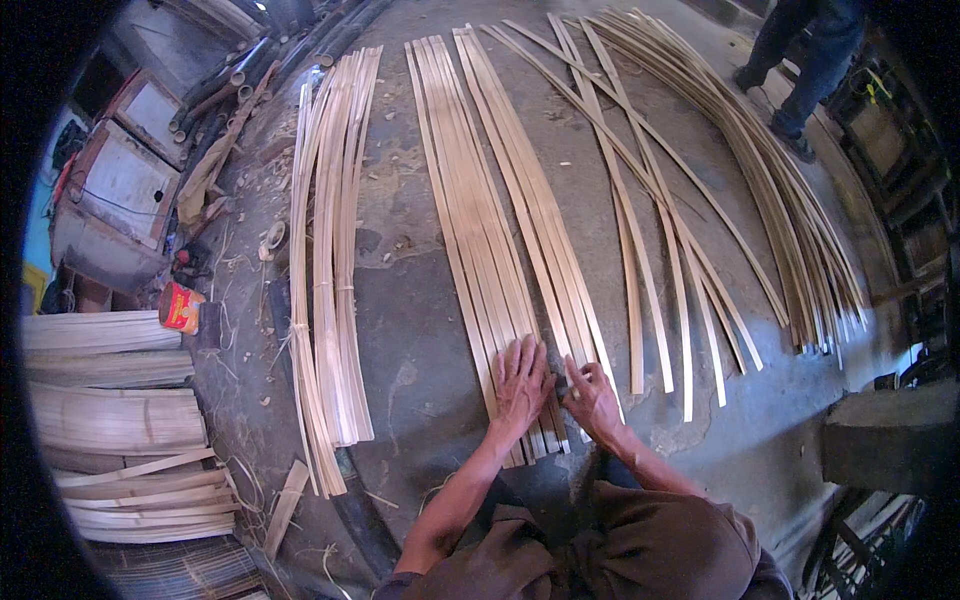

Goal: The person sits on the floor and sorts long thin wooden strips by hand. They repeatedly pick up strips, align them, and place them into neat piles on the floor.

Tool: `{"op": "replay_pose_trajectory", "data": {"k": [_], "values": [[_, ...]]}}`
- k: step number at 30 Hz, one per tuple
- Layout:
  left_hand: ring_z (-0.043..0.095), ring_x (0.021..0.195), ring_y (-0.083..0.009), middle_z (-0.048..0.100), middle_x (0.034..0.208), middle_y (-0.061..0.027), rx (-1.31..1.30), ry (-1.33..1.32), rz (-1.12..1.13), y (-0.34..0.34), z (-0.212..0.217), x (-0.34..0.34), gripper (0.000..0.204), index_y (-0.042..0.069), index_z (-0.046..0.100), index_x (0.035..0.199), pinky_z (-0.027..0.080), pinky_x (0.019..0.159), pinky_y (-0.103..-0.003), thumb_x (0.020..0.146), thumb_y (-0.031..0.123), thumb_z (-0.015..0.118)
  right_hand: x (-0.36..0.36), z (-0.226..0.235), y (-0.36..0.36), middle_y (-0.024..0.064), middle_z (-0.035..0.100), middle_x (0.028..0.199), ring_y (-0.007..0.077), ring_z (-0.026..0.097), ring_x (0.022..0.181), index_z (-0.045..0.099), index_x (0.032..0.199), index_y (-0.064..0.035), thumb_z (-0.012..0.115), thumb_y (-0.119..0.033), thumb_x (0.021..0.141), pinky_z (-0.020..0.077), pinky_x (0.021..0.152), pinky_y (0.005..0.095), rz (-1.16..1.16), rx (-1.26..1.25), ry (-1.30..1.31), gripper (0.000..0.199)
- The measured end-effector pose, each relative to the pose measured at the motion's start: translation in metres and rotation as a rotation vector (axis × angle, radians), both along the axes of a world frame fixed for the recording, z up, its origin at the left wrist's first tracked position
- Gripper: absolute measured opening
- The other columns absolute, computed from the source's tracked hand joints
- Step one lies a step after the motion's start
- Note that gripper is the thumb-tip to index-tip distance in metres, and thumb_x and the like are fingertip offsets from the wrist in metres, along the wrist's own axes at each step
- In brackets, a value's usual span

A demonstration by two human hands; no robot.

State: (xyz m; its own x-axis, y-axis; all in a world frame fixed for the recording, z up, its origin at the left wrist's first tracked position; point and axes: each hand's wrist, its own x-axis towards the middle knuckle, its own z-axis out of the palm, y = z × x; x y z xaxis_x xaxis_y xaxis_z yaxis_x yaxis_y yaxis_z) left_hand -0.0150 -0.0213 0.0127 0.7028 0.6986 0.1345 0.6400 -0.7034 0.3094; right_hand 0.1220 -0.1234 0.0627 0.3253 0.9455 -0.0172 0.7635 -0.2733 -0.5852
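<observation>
The bamboo strips (500, 250) lie side by side flat on the concrete floor (420, 330), running away from the person, their near ends under the hands; they look long, thin and light, springy rather than rigid, likely to bow or whip if lifted by one end, and their split edges may be sharp or splintery; the best hold seems to be flat pressure near the ends, or a pinch across a single strip's width. The left hand (521, 380) rests palm down on the near ends, fingers spread and pressing several strips at once, forearm reaching forward from the lower edge; the right hand (592, 398) sits just beside it, touching the outer strips, its fingers bent and seeming to pinch one strip's end, though the exact grip is hard to tell. Another bundle of strips (330, 260) lies to the left; curved strips (740, 190) fan out on the right.
</observation>
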Motion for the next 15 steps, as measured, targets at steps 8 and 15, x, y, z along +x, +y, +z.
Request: {"op": "replay_pose_trajectory", "data": {"k": [8, 15], "values": [[0.024, 0.145, -0.0342, 0.032, 0.154, -0.013, -0.034, 0.017, -0.007, -0.001, 0.016, 0.0, 0.065, 0.007, 0.039, 0.147, 0.015, 0.118, -0.055, 0.092, 0.035, 0.059, -0.005, -0.018, -0.018, 0.0343, 0.06, 0.089, 0.0374, 0.069, 0.083, 0.035, 0.145, -0.0014, 0.052, -0.02, 0.1, 0.0511, 0.068, 0.0403, -0.131, 0.0, 0.389, 0.052], [0.023, 0.145, -0.034, 0.029, 0.156, -0.0132, -0.038, 0.015, -0.014, 0.0, 0.014, 0.001, 0.065, 0.005, 0.037, 0.147, 0.013, 0.118, -0.055, 0.093, 0.035, 0.056, -0.016, -0.031, -0.016, 0.0306, 0.056, 0.072, 0.0372, 0.065, 0.064, 0.037, 0.146, -0.003, 0.055, -0.02, 0.098, 0.0463, 0.057, 0.0437, -0.122, 0.034, 0.356, 0.054]]}}
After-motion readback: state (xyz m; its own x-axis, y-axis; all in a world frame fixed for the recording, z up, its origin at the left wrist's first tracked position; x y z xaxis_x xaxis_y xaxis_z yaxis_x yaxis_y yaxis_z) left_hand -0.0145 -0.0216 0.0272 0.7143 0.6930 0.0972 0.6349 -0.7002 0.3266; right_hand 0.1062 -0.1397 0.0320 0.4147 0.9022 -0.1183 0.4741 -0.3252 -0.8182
